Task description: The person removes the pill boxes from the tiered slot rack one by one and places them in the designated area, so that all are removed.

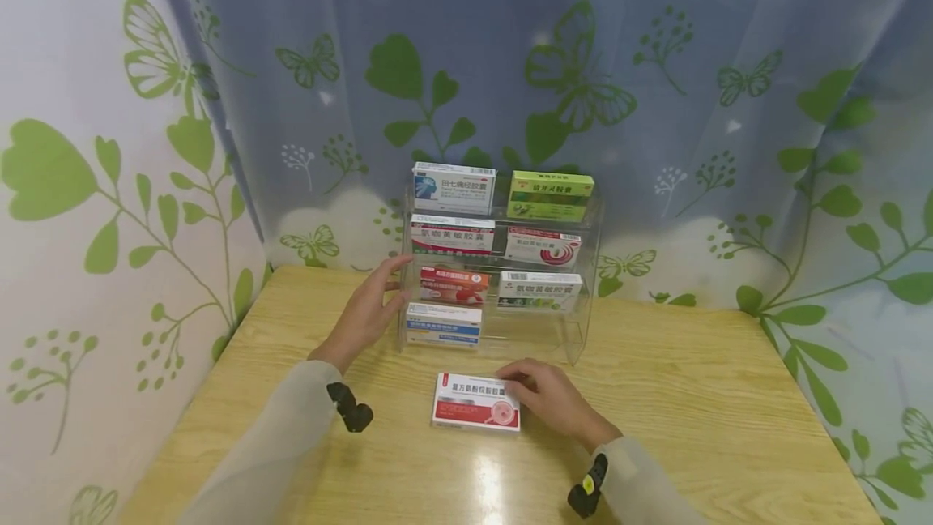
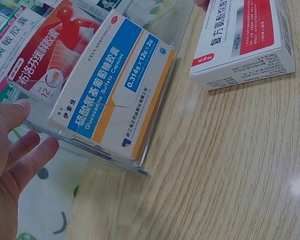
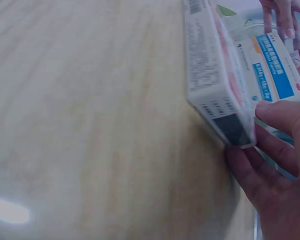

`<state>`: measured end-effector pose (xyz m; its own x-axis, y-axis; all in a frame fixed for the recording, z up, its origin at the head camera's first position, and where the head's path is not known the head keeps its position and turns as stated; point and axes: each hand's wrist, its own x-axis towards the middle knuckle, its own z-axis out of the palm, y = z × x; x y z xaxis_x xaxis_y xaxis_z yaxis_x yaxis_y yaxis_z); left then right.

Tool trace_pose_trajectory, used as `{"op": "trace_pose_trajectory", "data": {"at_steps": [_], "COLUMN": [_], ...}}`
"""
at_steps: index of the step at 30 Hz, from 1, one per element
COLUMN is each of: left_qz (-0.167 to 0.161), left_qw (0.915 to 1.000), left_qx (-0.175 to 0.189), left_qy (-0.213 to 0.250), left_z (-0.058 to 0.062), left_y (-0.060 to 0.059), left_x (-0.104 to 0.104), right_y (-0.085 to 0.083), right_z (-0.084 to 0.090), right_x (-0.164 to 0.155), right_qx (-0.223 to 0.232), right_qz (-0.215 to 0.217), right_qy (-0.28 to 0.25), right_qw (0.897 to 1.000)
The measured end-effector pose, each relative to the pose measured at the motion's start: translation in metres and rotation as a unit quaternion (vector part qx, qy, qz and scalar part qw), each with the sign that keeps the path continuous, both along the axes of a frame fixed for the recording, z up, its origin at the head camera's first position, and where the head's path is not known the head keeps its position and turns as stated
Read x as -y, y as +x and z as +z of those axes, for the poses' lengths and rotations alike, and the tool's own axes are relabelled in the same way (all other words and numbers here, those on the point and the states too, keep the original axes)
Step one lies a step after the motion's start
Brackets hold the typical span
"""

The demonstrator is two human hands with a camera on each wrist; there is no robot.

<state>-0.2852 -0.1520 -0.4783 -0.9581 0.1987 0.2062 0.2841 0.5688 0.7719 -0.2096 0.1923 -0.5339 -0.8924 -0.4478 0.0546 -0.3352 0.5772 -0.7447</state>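
A white and red capsule box (image 1: 477, 403) lies before a clear acrylic display rack (image 1: 535, 339), its printed face toward me. My right hand (image 1: 554, 400) holds the box by its right end. In the right wrist view the thumb (image 3: 277, 114) is at one face and the fingers (image 3: 257, 175) are at the bottom corner. My left hand (image 1: 368, 310) is at the rack's left side, fingers fairly straight against the side panel. Close to it in the left wrist view are a white, blue and orange glucosamine box (image 2: 115, 85) and a red box (image 2: 57, 47) on the tiers.
Several more medicine boxes fill the upper tiers, among them a green box (image 1: 550, 196) and a white-blue box (image 1: 453, 189) on top. The rack stands on a wooden table (image 1: 692, 395), close to a patterned blue curtain (image 1: 466, 47) behind.
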Motion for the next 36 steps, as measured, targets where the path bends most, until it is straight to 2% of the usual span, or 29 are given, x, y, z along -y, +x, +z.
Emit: {"op": "trace_pose_trajectory", "data": {"at_steps": [8,12,19,23,26,36], "left_qz": [-0.001,-0.006,-0.013,-0.011,-0.011,-0.013], "left_qw": [1.0,1.0,0.9998,0.9998,0.9998,0.9998], "left_qx": [0.001,-0.002,-0.01,-0.014,-0.014,-0.016], "left_qy": [0.001,0.001,-0.005,-0.007,-0.007,-0.006], "left_z": [0.002,0.0,-0.004,-0.003,-0.001,0.0], "left_y": [0.001,0.002,0.002,0.002,0.002,0.003], "left_x": [-0.001,0.0,-0.001,-0.001,-0.001,-0.001], "right_y": [-0.02,-0.03,-0.042,-0.045,-0.047,-0.049], "right_z": [0.022,0.029,0.04,0.041,0.04,0.034], "right_x": [0.013,0.021,0.038,0.049,0.055,0.065], "right_qx": [-0.033,-0.051,-0.038,-0.013,-0.011,-0.064], "right_qz": [-0.064,-0.073,-0.078,-0.068,-0.067,-0.081], "right_qy": [-0.039,-0.072,-0.104,-0.111,-0.105,-0.077], "right_qw": [0.997,0.993,0.991,0.991,0.992,0.992]}}
